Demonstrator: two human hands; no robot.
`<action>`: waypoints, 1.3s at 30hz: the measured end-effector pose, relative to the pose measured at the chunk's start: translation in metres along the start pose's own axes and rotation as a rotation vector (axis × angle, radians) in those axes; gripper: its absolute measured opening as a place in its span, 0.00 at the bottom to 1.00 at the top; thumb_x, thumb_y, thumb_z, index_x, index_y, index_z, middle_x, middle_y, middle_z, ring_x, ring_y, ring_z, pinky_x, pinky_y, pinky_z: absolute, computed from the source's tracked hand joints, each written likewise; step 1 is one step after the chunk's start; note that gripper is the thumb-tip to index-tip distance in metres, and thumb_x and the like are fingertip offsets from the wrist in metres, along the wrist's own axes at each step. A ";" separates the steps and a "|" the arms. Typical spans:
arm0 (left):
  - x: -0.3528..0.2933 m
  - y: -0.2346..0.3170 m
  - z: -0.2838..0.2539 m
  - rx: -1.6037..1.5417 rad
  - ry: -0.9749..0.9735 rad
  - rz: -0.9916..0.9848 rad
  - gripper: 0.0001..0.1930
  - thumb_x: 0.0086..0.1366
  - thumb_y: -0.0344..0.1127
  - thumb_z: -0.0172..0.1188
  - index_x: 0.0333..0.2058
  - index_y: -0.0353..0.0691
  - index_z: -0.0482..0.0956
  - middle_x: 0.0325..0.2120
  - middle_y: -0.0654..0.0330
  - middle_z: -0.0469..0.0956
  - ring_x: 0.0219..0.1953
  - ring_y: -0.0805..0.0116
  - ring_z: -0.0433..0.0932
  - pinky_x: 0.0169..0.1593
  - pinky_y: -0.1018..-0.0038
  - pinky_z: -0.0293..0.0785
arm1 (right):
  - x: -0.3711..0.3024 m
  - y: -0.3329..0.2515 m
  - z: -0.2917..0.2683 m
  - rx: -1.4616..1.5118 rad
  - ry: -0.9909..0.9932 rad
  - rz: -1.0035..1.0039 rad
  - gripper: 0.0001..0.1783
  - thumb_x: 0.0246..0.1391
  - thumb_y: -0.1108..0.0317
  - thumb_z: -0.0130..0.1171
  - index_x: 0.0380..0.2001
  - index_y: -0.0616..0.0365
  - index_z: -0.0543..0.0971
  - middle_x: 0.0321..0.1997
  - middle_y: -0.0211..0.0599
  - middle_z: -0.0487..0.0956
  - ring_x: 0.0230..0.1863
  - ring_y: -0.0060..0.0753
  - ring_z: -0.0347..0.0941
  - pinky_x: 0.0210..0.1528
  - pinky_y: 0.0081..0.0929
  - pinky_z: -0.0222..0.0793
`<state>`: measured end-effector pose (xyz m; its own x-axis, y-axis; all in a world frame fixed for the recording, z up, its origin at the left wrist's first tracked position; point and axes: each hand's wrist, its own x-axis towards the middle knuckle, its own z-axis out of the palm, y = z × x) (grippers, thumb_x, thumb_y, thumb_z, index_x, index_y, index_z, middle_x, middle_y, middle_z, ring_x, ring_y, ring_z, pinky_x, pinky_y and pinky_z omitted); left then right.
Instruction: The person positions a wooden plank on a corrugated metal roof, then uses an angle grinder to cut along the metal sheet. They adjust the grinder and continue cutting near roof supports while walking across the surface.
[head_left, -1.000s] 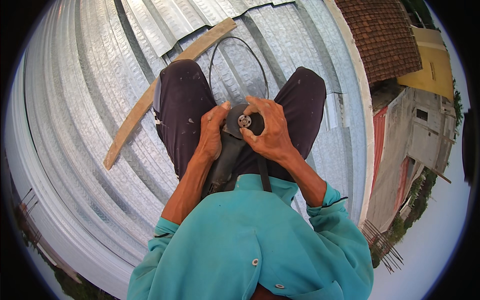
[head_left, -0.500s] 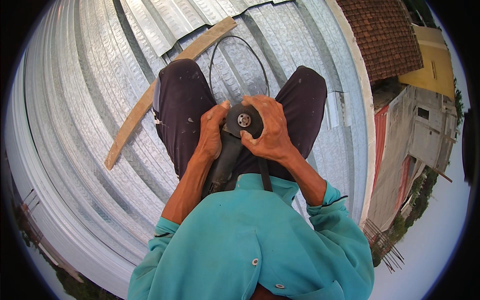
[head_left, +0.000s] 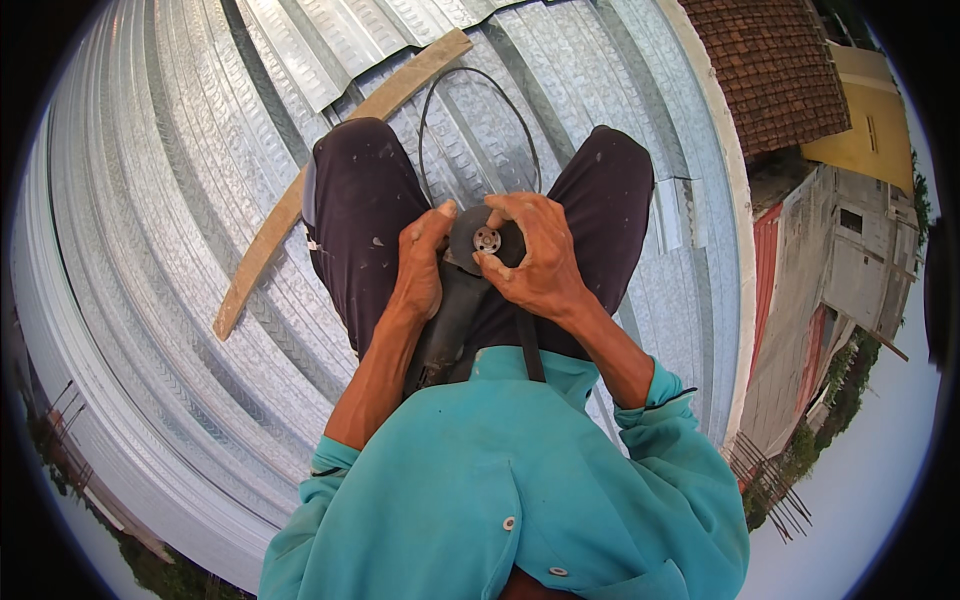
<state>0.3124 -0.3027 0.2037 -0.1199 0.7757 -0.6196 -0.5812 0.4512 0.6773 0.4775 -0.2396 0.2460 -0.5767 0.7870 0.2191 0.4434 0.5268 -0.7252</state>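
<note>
An angle grinder (head_left: 455,318) lies between my thighs, its dark body pointing toward my shirt and its black disc (head_left: 462,235) facing up. A round metal locking nut (head_left: 487,240) with small holes sits at the disc's centre. My left hand (head_left: 422,258) is closed around the grinder's head from the left, thumb beside the disc. Over the disc's right side curl the fingers of my right hand (head_left: 540,250). Its thumb tip rests by the nut's lower edge, and its index fingertip is on the disc above the nut.
I sit on ribbed metal roofing sheets (head_left: 190,200). A long wooden strip (head_left: 255,255) lies across the ribs at left. A black cable (head_left: 480,70) loops beyond the grinder. The roof's pale edge (head_left: 735,230) runs along the right, with a tiled roof (head_left: 765,70) and buildings beyond.
My right thumb and index finger have moved inward over the disc, from near its rim toward the central nut. My left hand keeps its hold on the grinder.
</note>
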 end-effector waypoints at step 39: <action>0.004 -0.002 0.001 -0.022 -0.042 -0.022 0.21 0.70 0.56 0.59 0.31 0.44 0.78 0.27 0.70 0.73 0.31 0.81 0.68 0.37 0.78 0.66 | 0.003 0.006 -0.015 0.501 0.154 0.175 0.25 0.44 0.79 0.61 0.50 0.63 0.78 0.46 0.43 0.81 0.50 0.40 0.78 0.50 0.36 0.75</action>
<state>0.3141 -0.3000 0.2009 -0.0732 0.7837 -0.6168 -0.6008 0.4590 0.6545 0.4887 -0.2291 0.2517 -0.3999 0.9069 0.1329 0.1216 0.1962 -0.9730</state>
